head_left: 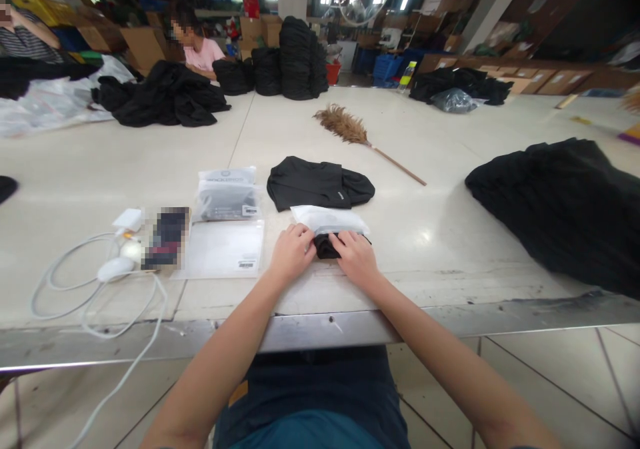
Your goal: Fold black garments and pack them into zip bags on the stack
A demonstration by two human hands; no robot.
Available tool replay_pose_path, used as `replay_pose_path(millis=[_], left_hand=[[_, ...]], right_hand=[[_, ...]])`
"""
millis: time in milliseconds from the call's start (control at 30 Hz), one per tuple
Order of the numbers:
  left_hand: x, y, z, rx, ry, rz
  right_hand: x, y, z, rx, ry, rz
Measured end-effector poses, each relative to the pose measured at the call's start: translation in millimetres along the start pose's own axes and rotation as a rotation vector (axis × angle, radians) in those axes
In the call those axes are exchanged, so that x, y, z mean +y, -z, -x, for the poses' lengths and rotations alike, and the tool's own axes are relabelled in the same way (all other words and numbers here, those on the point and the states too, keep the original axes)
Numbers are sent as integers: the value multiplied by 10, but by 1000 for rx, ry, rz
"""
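In the head view, both my hands work close together at the near edge of the surface [450, 249]. My left hand [291, 252] and my right hand [356, 257] each pinch the mouth of a clear plastic bag [330, 219], and between the thumbs a folded black garment [326, 246] sticks out of the opening. The fingers are curled and closed on the bag edge and the cloth, not spread. The bag lies flat on the surface, just in front of my hands, with its far end touching a second black garment [317, 184] that waits folded behind it.

I judge that the step in hand is the pushing of the garment into the bag; most of it seems already inside, only a dark end is still outside. The next move calls for holding the mouth open with one hand while the other presses the cloth deeper, without creasing the fold.

To the left lie a packed bag [227, 196], an empty flat bag [220, 249], a phone [167, 236] and a white charger cable [90, 282]. Farther away rests a feather duster [350, 128], and a black clothes pile [565, 209] lies at the right.
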State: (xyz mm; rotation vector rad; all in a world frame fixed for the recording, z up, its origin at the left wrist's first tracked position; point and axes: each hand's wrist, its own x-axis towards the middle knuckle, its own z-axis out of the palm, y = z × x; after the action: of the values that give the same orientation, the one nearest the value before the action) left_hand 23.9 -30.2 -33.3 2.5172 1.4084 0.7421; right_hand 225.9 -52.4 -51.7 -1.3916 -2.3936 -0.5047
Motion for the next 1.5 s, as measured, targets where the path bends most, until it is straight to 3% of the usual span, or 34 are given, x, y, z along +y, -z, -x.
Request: replay_pose_path(millis=[200,333,500,733,967,1100,1233,1300,1400,1500], left_hand=[[-44,-128,-45,59,5,39],[-82,-136,-55,76,70,24],[-77,-60,-22,53,22,-72],[-70,-27,-20,95,-95,-148],[-21,-66,-40,117,-163,-181],[58,-85,-3,60,-234,-186],[66,-79,15,95,-63,-151],[28,-63,9,160,40,-125],[-30,-24,1,212,94,-101],[-18,17,15,142,5,-110]], right_hand=[[-106,56,-128,-40,-117,113],[19,-18,-67,-33,52,13],[75,-31,22,14,221,-73],[-93,26,-126,26,24,-4],[13,-89,-102,177,-64,-37],[-7,-88,-167,117,-59,-10],[5,6,-172,51,162,-168],[93,49,-96,94,219,-304],[326,51,46,228,48,-410],[577,-17,106,225,-75,-387]])
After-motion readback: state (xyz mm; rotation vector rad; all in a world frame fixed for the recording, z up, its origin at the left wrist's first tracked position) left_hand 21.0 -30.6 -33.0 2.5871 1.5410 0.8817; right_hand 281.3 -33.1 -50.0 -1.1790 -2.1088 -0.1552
